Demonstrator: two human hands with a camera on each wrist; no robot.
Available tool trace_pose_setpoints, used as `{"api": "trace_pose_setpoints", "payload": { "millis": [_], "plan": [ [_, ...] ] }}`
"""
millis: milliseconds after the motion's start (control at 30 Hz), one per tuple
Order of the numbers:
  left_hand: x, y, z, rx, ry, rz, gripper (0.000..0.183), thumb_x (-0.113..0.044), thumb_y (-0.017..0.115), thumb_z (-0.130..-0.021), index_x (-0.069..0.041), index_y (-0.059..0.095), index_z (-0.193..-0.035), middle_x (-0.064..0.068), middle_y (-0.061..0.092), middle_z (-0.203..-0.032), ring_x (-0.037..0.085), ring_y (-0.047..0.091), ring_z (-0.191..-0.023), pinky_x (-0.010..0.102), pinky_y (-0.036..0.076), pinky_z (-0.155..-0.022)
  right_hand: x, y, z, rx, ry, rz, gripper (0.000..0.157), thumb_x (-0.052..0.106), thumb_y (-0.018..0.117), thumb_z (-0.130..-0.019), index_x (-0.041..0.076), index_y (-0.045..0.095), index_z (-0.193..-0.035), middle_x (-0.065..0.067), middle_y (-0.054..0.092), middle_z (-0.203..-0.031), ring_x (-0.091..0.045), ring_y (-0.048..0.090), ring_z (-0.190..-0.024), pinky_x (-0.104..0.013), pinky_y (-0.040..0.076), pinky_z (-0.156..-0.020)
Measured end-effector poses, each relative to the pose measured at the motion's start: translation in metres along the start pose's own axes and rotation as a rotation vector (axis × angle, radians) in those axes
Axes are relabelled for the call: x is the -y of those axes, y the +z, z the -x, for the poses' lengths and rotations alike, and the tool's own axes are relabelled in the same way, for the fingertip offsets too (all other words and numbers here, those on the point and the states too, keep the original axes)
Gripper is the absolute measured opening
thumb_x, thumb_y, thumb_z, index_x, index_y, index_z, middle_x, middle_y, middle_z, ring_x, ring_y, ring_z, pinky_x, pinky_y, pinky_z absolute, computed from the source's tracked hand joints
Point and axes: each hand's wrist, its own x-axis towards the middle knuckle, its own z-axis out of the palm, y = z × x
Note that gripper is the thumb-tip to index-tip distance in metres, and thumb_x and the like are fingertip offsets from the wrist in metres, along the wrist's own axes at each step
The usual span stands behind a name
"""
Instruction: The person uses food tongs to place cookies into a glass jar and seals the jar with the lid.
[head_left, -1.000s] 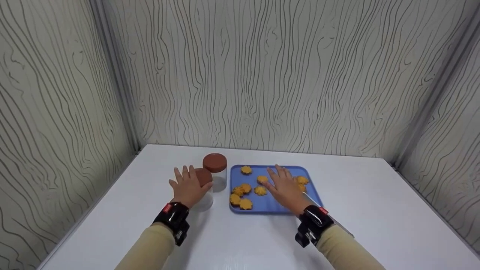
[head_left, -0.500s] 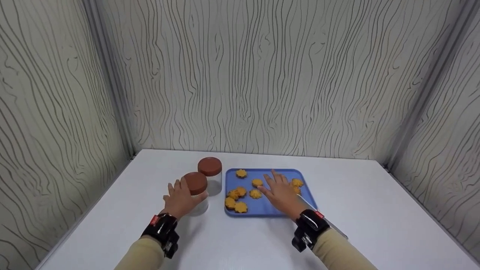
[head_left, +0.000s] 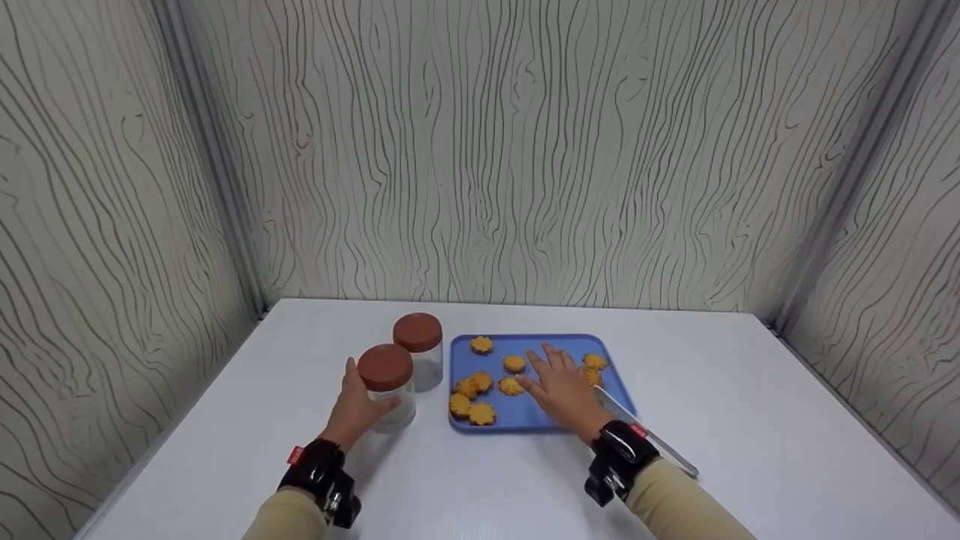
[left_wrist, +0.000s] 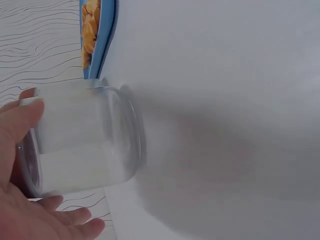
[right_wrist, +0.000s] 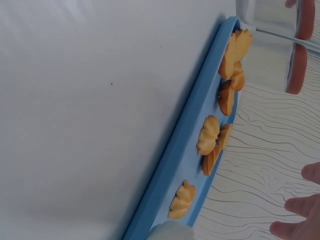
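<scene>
Two clear jars with reddish-brown lids stand left of the tray in the head view. My left hand [head_left: 354, 411] is at the left side of the nearer jar [head_left: 401, 412], its thumb across the front. In the left wrist view the thumb overlaps the jar [left_wrist: 85, 145] near its lid, while several fingers extend beside it. The farther jar [head_left: 429, 367] stands just behind. My right hand [head_left: 562, 390] is spread over the blue tray [head_left: 517, 420], holding nothing. Several flower-shaped cookies [head_left: 482, 413] lie on the tray; the hand hides part of it.
A long, slim silver-coloured utensil [head_left: 664, 446] leans out over the tray's right side, partly hidden under my right wrist. Its pale rounded end [right_wrist: 172, 231] shows in the right wrist view. Wood-patterned panels [head_left: 480, 150] enclose the white table [head_left: 465, 487] at the back and sides.
My left hand has come off the nearer jar's lid and down to its left side, with the thumb now in front. The right hand has stayed spread over the tray.
</scene>
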Motion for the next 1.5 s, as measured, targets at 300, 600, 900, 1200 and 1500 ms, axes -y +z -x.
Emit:
{"api": "trace_pose_setpoints", "payload": {
  "millis": [300,600,900,1200,1500],
  "plan": [
    [0.007,-0.001,-0.006,0.028,-0.069,0.118,0.109,-0.010,0.079,-0.078,0.007,-0.002,-0.149,0.033,0.023,-0.150,0.046,0.023,-0.139,0.058,0.022,-0.112,0.003,0.002,-0.002,0.005,0.010,-0.013,0.060,0.042,0.045,-0.102,-0.003,0.044,-0.142,-0.029,0.035,-0.147,-0.048,0.030,-0.135,-0.069,0.019,-0.106],
    [0.014,0.003,-0.007,0.000,-0.109,0.228,0.096,-0.011,0.079,-0.079,0.005,0.011,-0.145,0.030,0.030,-0.146,0.044,0.030,-0.136,0.057,0.025,-0.111,0.009,0.009,-0.003,0.020,0.010,-0.042,0.058,0.039,0.047,-0.102,-0.001,0.044,-0.143,-0.029,0.032,-0.149,-0.049,0.028,-0.136,-0.069,0.020,-0.106],
    [0.012,0.012,-0.005,-0.013,-0.099,0.265,0.096,-0.013,0.083,-0.075,0.001,0.018,-0.144,0.026,0.039,-0.143,0.041,0.037,-0.132,0.058,0.028,-0.109,0.017,0.011,-0.004,0.026,-0.008,-0.088,0.058,0.038,0.047,-0.102,-0.003,0.044,-0.142,-0.030,0.031,-0.149,-0.051,0.027,-0.135,-0.072,0.020,-0.104],
    [0.011,0.022,-0.003,-0.010,-0.069,0.249,0.100,-0.018,0.087,-0.072,0.002,0.023,-0.146,0.024,0.037,-0.144,0.039,0.037,-0.132,0.058,0.028,-0.109,0.026,0.014,-0.010,0.054,-0.012,-0.096,0.060,0.042,0.045,-0.102,-0.001,0.042,-0.144,-0.028,0.029,-0.151,-0.049,0.024,-0.137,-0.072,0.019,-0.104],
    [0.006,0.032,-0.002,0.017,-0.045,0.308,0.094,-0.016,0.086,-0.073,0.000,0.025,-0.143,0.021,0.041,-0.142,0.036,0.040,-0.130,0.057,0.029,-0.109,0.039,0.017,-0.015,0.084,-0.017,-0.068,0.061,0.043,0.044,-0.102,0.000,0.041,-0.145,-0.027,0.028,-0.152,-0.048,0.024,-0.138,-0.070,0.020,-0.105]
  ]
}}
